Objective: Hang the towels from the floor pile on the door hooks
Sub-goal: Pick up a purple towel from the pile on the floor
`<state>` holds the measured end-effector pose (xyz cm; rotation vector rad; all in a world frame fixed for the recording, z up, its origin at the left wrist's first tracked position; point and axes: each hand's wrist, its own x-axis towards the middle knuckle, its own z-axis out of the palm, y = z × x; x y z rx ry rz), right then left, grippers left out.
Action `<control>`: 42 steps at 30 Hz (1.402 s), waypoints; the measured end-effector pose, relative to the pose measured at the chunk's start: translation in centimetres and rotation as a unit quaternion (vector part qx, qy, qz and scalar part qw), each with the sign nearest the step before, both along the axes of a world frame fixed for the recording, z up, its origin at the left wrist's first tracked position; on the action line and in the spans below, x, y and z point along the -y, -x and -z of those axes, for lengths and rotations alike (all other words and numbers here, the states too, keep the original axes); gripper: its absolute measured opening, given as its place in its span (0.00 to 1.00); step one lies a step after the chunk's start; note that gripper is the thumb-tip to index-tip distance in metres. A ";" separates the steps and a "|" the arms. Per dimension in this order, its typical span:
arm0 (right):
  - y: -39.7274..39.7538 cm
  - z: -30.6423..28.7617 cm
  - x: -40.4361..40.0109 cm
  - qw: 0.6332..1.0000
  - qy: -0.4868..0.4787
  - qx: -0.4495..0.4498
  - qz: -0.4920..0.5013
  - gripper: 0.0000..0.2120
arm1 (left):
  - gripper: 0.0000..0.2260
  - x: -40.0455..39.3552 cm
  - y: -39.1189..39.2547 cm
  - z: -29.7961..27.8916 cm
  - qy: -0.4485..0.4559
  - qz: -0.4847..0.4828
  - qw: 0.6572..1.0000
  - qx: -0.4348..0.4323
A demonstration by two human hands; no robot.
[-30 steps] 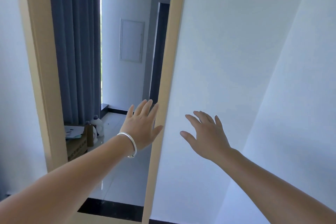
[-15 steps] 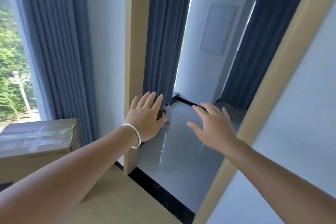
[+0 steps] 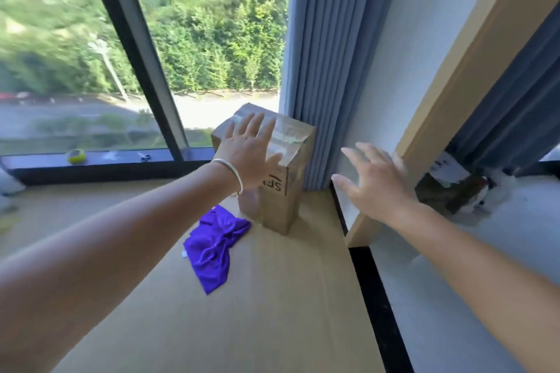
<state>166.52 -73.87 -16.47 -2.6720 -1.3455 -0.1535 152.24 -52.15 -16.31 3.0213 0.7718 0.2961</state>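
Both hands, left hand (image 3: 250, 154) and right hand (image 3: 375, 182), hover spread and empty above the purple towel (image 3: 215, 247) crumpled on the floor (image 3: 272, 312) beside a cardboard box (image 3: 280, 191), which a careless reach might topple.

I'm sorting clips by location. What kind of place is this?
Probably a room in a home or flat: a large window looking onto trees, long blue curtains, and a wood-look floor with a purple towel and a cardboard box.
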 end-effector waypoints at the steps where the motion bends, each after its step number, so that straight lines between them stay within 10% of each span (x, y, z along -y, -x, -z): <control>1: -0.3 0.8 -1.6 1.000 0.004 -0.008 -0.024 0.29 | 0.33 -1.1 0.8 0.5 -0.001 -0.025 1.000 -0.008; 21: 4.9 9.0 -35.1 0.950 0.079 -0.066 -0.294 0.29 | 0.32 -23.3 14.1 11.4 0.061 -0.310 0.948 -0.033; 42: 9.0 37.1 -60.1 0.892 0.206 -0.050 -0.400 0.30 | 0.31 -37.2 18.6 41.5 0.252 -0.447 0.856 -0.068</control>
